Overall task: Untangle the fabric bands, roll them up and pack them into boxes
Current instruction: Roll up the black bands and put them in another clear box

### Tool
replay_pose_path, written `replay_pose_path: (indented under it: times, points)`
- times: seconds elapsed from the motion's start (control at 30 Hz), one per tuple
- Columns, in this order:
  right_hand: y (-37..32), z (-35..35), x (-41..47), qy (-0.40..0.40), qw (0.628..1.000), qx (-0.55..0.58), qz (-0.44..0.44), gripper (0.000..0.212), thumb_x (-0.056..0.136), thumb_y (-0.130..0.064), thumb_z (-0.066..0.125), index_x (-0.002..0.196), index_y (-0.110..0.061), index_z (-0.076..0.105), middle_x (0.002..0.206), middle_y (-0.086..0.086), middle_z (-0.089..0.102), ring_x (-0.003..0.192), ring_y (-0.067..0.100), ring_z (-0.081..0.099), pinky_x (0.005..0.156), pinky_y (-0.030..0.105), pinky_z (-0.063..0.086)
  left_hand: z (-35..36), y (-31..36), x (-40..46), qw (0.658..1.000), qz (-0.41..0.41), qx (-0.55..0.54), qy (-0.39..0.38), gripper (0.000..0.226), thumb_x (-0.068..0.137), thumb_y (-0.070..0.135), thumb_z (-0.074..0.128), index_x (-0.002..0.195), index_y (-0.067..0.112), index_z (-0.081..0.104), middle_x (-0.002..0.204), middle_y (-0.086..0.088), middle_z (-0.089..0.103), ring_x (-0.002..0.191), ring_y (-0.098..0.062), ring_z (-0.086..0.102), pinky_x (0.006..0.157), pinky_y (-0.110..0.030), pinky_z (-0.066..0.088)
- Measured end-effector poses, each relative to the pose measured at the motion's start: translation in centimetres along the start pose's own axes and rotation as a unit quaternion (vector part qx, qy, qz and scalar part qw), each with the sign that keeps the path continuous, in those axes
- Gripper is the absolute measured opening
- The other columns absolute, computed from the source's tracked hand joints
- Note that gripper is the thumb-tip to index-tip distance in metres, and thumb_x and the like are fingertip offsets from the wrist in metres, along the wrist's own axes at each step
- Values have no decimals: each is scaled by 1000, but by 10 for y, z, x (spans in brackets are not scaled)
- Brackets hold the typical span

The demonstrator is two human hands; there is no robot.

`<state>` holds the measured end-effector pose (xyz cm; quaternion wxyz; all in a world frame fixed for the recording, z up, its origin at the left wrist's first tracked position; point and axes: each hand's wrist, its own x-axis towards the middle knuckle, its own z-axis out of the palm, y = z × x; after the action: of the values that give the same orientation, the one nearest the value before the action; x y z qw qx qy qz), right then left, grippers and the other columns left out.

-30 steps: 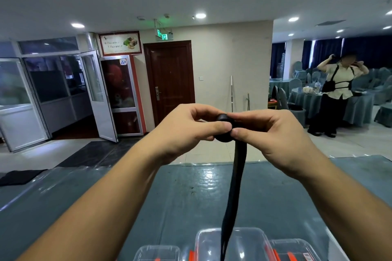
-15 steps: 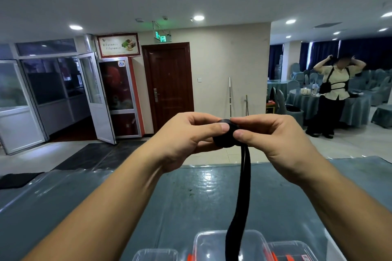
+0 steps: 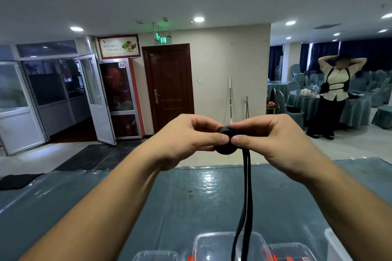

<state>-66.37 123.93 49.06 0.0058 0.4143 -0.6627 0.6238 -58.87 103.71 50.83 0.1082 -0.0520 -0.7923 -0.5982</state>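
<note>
Head view. Both hands are raised above the table [image 3: 191, 197] and meet at a small black roll [image 3: 226, 141] of fabric band. The left hand [image 3: 186, 140] pinches the roll from the left, thumb tip on its near face and fingers curled behind it. The right hand [image 3: 273, 140] pinches it from the right, thumb tip just beside the left thumb and fingers laid over the top edge. The unrolled tail of the band [image 3: 246, 197] hangs straight down from the roll (here seen nearly edge-on, as two thin dark lines) and passes in front of the middle clear box [image 3: 214, 243] at the bottom edge; its lower end is out of frame.

Compared with half a second ago, the roll looks slightly thicker, the two thumbs have closed together on its front, and the hanging tail has twisted from flat to narrow. A person [image 3: 335, 95] stands at the right, both arms raised behind the head as before.
</note>
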Motion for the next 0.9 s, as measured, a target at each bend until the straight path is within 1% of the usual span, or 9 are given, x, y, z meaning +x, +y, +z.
replay_pose_path:
  times: [0.17,0.27,0.4,0.47,0.53,0.63,0.73,0.8,0.9]
  points:
    - [9,13,-1,112,989,90,-26,32,73,-16,83,105,-18,79,98,2,81,99,19,77,97,42,58,10,-4,2,989,19,-144,38,25,93,4,70,117,-3,73,111,-19,76,101,-27,76,91,-28,60]
    - [12,17,-1,130,984,118,-27,31,79,-11,80,109,-18,78,100,2,81,101,20,77,99,42,57,19,-10,2,979,21,-195,58,23,94,5,68,115,-3,73,108,-18,77,99,-24,75,89,-28,61]
    - [7,6,3,77,996,50,-16,31,83,-2,77,112,-12,77,101,3,81,99,20,77,97,44,59,14,-8,3,993,21,-110,44,21,93,6,71,114,3,74,105,-12,78,93,-22,77,91,-34,60]
    - [5,3,4,50,998,25,-14,30,84,-1,78,110,-15,76,98,2,81,96,20,78,95,42,60,10,-4,4,998,23,-54,28,22,91,11,75,112,8,77,108,-13,78,102,-27,76,99,-41,58]
    - [4,4,4,66,997,41,-16,27,82,-2,80,105,-15,74,93,5,81,92,21,79,92,41,61,11,-2,5,996,28,-74,30,23,91,9,74,114,4,76,110,-16,78,105,-30,75,99,-39,59]
    - [7,11,1,126,989,71,-42,24,81,-5,80,103,-15,78,94,1,82,94,17,78,92,37,62,19,-5,5,984,31,-169,46,23,95,5,68,116,0,73,108,-15,78,100,-25,76,90,-28,60]
    - [12,17,-3,149,985,76,-44,31,83,-5,80,111,-18,78,101,-4,81,101,13,76,97,35,59,28,-11,7,974,30,-217,57,24,98,7,65,120,0,72,103,-12,78,97,-18,75,97,-31,59]
    - [14,13,-3,143,987,63,-35,32,85,-4,78,112,-19,78,101,-4,81,100,14,77,97,38,59,30,-13,7,974,26,-216,59,26,98,6,65,121,-3,70,95,-11,77,91,-18,75,99,-34,58]
    - [10,3,-1,75,996,36,-23,32,87,0,75,113,-17,78,102,-2,81,101,16,77,96,37,60,23,-9,8,986,23,-161,45,22,95,4,68,115,-2,72,103,-16,77,96,-26,76,88,-32,61]
